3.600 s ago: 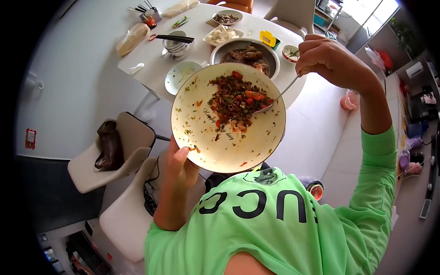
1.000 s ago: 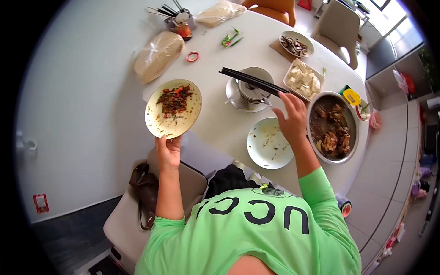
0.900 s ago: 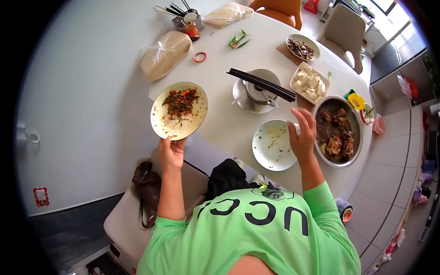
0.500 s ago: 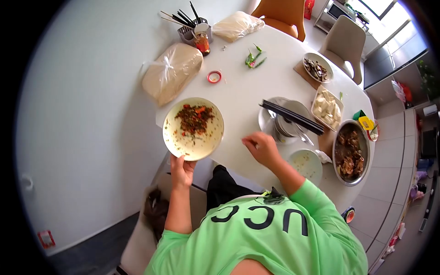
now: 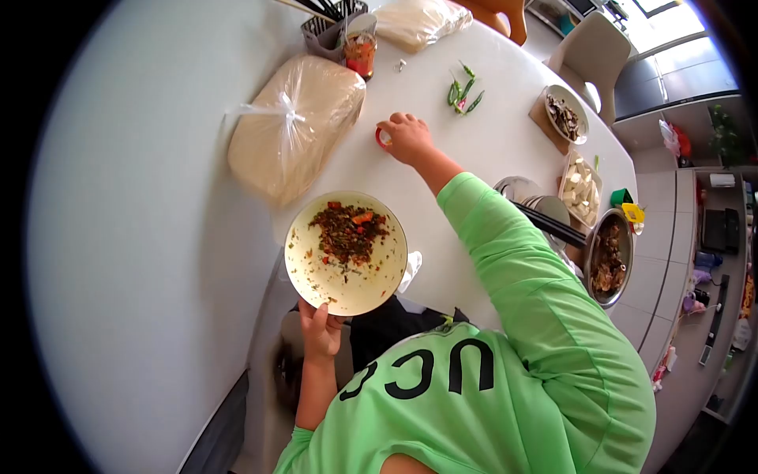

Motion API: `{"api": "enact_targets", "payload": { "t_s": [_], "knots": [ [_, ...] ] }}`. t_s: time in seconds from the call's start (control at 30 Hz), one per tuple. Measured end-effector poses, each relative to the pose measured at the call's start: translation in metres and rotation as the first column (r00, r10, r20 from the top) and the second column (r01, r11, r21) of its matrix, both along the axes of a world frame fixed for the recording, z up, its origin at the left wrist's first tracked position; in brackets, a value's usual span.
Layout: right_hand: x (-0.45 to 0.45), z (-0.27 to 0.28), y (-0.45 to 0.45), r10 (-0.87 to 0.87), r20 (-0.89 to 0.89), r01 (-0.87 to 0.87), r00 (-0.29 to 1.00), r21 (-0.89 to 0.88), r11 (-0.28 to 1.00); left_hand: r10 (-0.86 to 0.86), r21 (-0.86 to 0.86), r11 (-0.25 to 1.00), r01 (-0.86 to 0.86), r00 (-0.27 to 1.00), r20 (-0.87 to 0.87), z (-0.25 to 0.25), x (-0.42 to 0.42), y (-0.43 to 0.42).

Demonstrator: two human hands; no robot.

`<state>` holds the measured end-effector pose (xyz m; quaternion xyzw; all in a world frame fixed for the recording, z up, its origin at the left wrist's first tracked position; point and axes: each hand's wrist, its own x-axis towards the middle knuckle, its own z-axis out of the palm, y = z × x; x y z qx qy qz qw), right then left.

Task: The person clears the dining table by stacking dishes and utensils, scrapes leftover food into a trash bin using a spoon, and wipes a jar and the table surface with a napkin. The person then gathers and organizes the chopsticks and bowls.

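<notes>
My left hand [image 5: 321, 328] grips the near rim of a cream bowl [image 5: 304, 276] that holds chopped red and green food [image 5: 347, 231]. The bowl is at the near left edge of the white table [image 5: 442, 166]. Over the table my right hand [image 5: 407, 136] has its fingers curled down around a small red-rimmed lid [image 5: 384, 137]. Left of the lid is a tied plastic bag of beige food [image 5: 296, 130]. Behind it stands a jar of red sauce [image 5: 360, 55]. Green chillies [image 5: 464, 91] are to the right of my right hand.
Black chopsticks [image 5: 557, 223] lie across stacked bowls [image 5: 545, 207] at the right. Near them are a tray of white pieces [image 5: 581, 189], a plate of dark slices [image 5: 564, 115] and a metal basin of meat [image 5: 609, 261]. A utensil basket [image 5: 324, 38] and second bag [image 5: 418, 22] are at the back.
My right hand has moved left and away from me, from near the stacked bowls to the red-rimmed lid. The spoon it held earlier is gone from it. My left hand still holds the bowl.
</notes>
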<state>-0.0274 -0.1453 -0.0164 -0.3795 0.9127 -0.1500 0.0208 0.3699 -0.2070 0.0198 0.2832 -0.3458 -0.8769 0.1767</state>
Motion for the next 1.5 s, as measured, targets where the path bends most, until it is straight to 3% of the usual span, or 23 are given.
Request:
{"api": "enact_targets", "payload": {
  "t_s": [0.1,0.23,0.33,0.43,0.47,0.57,0.63,0.73,0.83,0.9,0.97,1.03,1.1,1.2,1.5],
  "knots": [
    [0.01,-0.013,0.025,-0.024,0.042,0.022,0.999,0.046,0.999,-0.009,-0.018,1.0,0.009,1.0,-0.002,-0.018,0.006,-0.01],
    [0.061,-0.042,0.097,-0.072,0.056,0.074,0.996,-0.027,0.997,-0.011,-0.069,0.998,0.011,1.0,0.004,-0.036,0.001,-0.015],
    [0.09,-0.061,0.159,-0.22,0.103,0.21,0.97,0.093,0.973,0.005,-0.1,0.995,-0.002,0.999,0.034,-0.045,0.002,-0.01],
    [0.111,-0.072,0.186,-0.269,-0.086,0.266,0.959,-0.041,0.963,-0.065,-0.121,0.99,0.07,0.997,0.042,-0.051,0.001,-0.014],
    [0.121,-0.066,0.183,-0.212,-0.019,0.209,0.977,-0.091,0.974,-0.055,-0.111,0.992,0.06,0.997,0.047,-0.048,0.003,-0.02],
    [0.152,-0.06,0.171,0.229,0.181,-0.185,0.957,-0.23,0.955,-0.048,-0.08,0.995,0.052,0.998,0.05,-0.053,0.004,-0.023],
    [0.17,-0.056,0.16,0.472,0.091,-0.455,0.877,-0.158,0.876,-0.007,-0.061,0.998,0.011,0.998,0.055,-0.051,0.002,-0.02],
    [0.177,-0.083,0.156,0.593,0.05,-0.591,0.804,-0.046,0.806,-0.03,-0.042,0.999,0.03,1.0,0.0,-0.053,0.0,-0.024],
    [0.151,-0.092,0.149,0.5,0.172,-0.482,0.849,-0.139,0.865,-0.005,-0.029,1.0,0.004,1.0,-0.017,-0.052,-0.001,-0.022],
    [0.116,-0.086,0.128,0.221,0.046,-0.203,0.974,-0.241,0.949,-0.032,-0.016,0.999,0.031,0.999,-0.036,-0.051,0.001,-0.025],
    [0.066,-0.031,0.097,-0.073,0.028,0.078,0.997,-0.366,0.927,-0.027,0.009,1.0,0.028,0.999,-0.044,-0.052,0.0,-0.024],
    [0.006,-0.004,0.065,-0.215,-0.081,0.164,0.973,-0.412,0.896,-0.017,0.037,0.999,0.018,0.999,-0.033,-0.053,0.001,-0.025],
    [-0.051,0.002,0.035,-0.22,-0.247,0.102,0.944,-0.417,0.903,0.004,0.061,0.998,-0.004,1.0,-0.005,-0.053,0.002,-0.025],
    [-0.113,0.009,-0.005,-0.211,-0.175,0.148,0.962,-0.316,0.937,0.004,0.103,0.995,-0.005,1.0,0.011,-0.053,0.003,-0.028],
    [-0.209,0.0,-0.076,-0.016,-0.373,0.044,0.928,0.066,0.997,0.004,0.069,0.998,-0.011,0.995,0.098,-0.05,-0.002,-0.029]
  ]
}}
